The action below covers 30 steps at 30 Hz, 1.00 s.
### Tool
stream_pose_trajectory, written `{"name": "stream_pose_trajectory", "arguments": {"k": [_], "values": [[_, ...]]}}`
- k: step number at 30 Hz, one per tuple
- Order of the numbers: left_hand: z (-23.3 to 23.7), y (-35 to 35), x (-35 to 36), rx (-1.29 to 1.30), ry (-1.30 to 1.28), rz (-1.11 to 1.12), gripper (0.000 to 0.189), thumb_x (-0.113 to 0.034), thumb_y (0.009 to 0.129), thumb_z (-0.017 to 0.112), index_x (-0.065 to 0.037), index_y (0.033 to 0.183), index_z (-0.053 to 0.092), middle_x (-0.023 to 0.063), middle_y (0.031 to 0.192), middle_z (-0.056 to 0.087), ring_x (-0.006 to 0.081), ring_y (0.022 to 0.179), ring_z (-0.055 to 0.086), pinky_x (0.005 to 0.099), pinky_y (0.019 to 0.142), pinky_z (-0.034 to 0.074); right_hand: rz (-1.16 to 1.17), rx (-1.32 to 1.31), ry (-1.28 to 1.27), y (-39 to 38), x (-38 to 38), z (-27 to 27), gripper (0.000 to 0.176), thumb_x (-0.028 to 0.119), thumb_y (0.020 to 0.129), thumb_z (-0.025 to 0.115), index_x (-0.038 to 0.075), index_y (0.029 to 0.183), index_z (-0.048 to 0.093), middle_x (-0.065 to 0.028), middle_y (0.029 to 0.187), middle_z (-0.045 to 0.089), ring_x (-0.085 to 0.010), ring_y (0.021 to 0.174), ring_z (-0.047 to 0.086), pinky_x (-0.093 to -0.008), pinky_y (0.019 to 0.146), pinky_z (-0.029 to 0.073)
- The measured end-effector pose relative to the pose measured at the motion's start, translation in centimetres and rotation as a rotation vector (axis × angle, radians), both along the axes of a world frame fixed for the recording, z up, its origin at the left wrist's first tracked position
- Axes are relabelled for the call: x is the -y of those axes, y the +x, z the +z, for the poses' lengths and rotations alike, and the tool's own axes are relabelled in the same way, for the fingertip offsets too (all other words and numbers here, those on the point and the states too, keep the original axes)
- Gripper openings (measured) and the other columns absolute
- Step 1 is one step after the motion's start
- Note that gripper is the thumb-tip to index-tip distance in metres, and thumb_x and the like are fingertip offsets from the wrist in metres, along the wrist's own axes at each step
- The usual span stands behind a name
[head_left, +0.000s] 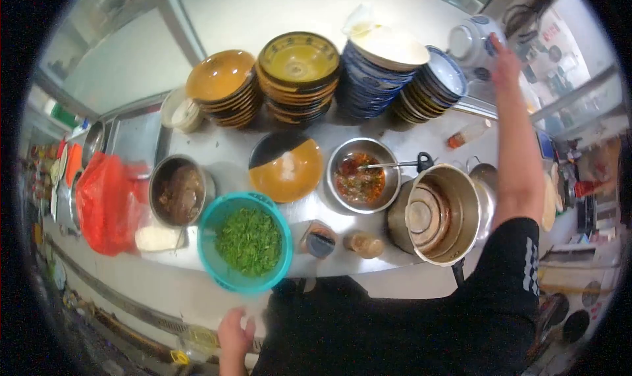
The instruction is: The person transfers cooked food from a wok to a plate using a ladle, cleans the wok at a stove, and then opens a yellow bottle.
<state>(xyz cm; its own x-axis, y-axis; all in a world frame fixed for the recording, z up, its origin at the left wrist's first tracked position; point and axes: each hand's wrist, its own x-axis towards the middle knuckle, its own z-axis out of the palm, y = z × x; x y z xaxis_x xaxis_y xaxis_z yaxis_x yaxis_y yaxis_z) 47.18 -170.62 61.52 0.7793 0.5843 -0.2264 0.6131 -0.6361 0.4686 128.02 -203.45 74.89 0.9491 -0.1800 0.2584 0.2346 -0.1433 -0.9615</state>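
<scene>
Head view, read as a clock face, shows us the right hand [505, 66] at two o'clock, its fingers closed on a patterned bowl [464, 41]. That bowl is white with blue marks, tilted, and just beside a stack of small bowls [447, 70]. Well apart from it, at seven o'clock, we see the left hand [235, 336], thumb and fingers parted and loosely curled, just below a turquoise basin [205, 247] of chopped greens [247, 241].

Near the middle, toward ten o'clock, an orange and black bowl [299, 178] rests on the metal table [313, 214] with a pale clump inside. At three o'clock we find a steel bowl [334, 198] of red sauce, a ladle [408, 164] lying across its rim; between three and four stands a deep pot [471, 208]. Taller stacks line the far side: orange bowls [224, 80] between ten and eleven, brown bowls [299, 89] at twelve, blue bowls [368, 86] at one. A red bag [108, 198] sits at nine.
</scene>
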Motion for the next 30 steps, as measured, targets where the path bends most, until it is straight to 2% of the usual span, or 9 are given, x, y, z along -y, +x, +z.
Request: {"name": "stream_pose_trajectory", "arguments": {"k": [4,7,8,12,13,15,19,24,30], "values": [[0.5,1.5,-0.8,0.046,-0.056,-0.01,0.028,-0.015,0.076,0.067,-0.004,0.101,0.06,0.0153,0.095,0.063,0.0348,0.087,0.061,0.0423,0.077,0.05,0.064,0.248,-0.804,-12.7,-2.8,8.4,0.052,0.039,0.078,0.072,-0.003,0.107,0.064,-0.0123,0.091,0.068,-0.0169,0.08,0.062,-0.0306,0.075,0.048],[1.3,3.7,-1.3,0.102,-0.21,0.006,0.028,-0.015,0.078,0.068,-0.003,0.103,0.061,0.0126,0.093,0.065,0.0283,0.086,0.064,0.0365,0.077,0.051,0.292,0.415,-0.999,-23.5,-7.1,11.6,0.039,0.034,0.078,0.072,-0.003,0.09,0.064,-0.0071,0.081,0.067,-0.011,0.072,0.059,-0.0256,0.067,0.047],[1.8,4.2,-1.3,0.153,-0.279,0.027,0.029,-0.016,0.079,0.068,-0.003,0.103,0.061,0.0113,0.092,0.066,0.0251,0.086,0.065,0.0346,0.078,0.051,0.49,0.363,-0.773,-25.0,-7.6,10.7,0.035,0.029,0.077,0.073,-0.002,0.089,0.064,-0.0055,0.079,0.066,-0.0109,0.069,0.058,-0.0258,0.064,0.047],[3.5,6.5,-1.4,0.5,-1.263,0.109,0.069,-0.035,0.076,0.073,-0.006,0.131,0.043,0.0125,0.124,0.056,0.0281,0.106,0.059,0.0418,0.089,0.049,0.987,0.901,-0.897,-39.8,-15.8,9.0,0.038,0.03,0.057,0.086,0.008,0.073,0.06,-0.0038,0.061,0.054,-0.0178,0.054,0.054,-0.03,0.05,0.041],[4.6,6.9,-1.1,0.518,-1.253,0.126,0.069,-0.035,0.076,0.073,-0.006,0.131,0.043,0.0125,0.124,0.056,0.0281,0.106,0.059,0.0418,0.089,0.049,1.078,1.114,-0.983,-43.8,-18.3,8.3,0.037,0.035,0.056,0.084,0.011,0.071,0.059,-0.0028,0.06,0.051,-0.0194,0.05,0.051,-0.032,0.045,0.039],[6.6,6.8,-0.5,1.08,-1.905,0.226,0.084,-0.043,0.075,0.071,-0.009,0.14,0.03,0.0154,0.135,0.045,0.0292,0.118,0.05,0.0457,0.097,0.043,1.579,1.153,-0.779,-49.1,-22.1,4.5,0.019,0.023,0.062,0.064,0.011,0.072,0.056,-0.0004,0.062,0.048,-0.0157,0.058,0.053,-0.0298,0.047,0.04],[5.3,-2.4,-3.2,1.275,-1.766,0.553,0.08,-0.028,0.072,0.067,0.0,0.138,0.031,0.0197,0.133,0.046,0.0338,0.119,0.049,0.0458,0.102,0.039,1.693,1.492,-0.466,-62.0,-28.0,-3.4,0.021,0.018,0.058,0.06,0.007,0.075,0.054,-0.0019,0.073,0.052,-0.0152,0.07,0.054,-0.0278,0.058,0.043],[1.7,-19.3,-9.4,1.472,-1.539,0.677,0.074,-0.008,0.065,0.059,0.004,0.133,0.035,0.0199,0.128,0.05,0.0316,0.117,0.051,0.0418,0.1,0.042,1.922,1.256,-0.528,-77.0,-37.6,-5.7,0.032,0.032,0.076,0.067,0.004,0.089,0.061,-0.0046,0.077,0.054,-0.0206,0.075,0.057,-0.0306,0.069,0.046],[-0.3,-38.1,-19.6,1.56,-1.348,0.762,0.071,-0.004,0.065,0.057,0.004,0.133,0.036,0.0172,0.124,0.053,0.0288,0.114,0.053,0.0389,0.098,0.043,1.939,1.427,-0.88,-97.0,-54.2,-6.5,0.058,0.049,0.082,0.054,0.003,0.118,0.055,-0.0118,0.132,0.05,-0.0249,0.105,0.049,-0.0373,0.087,0.039]]}}
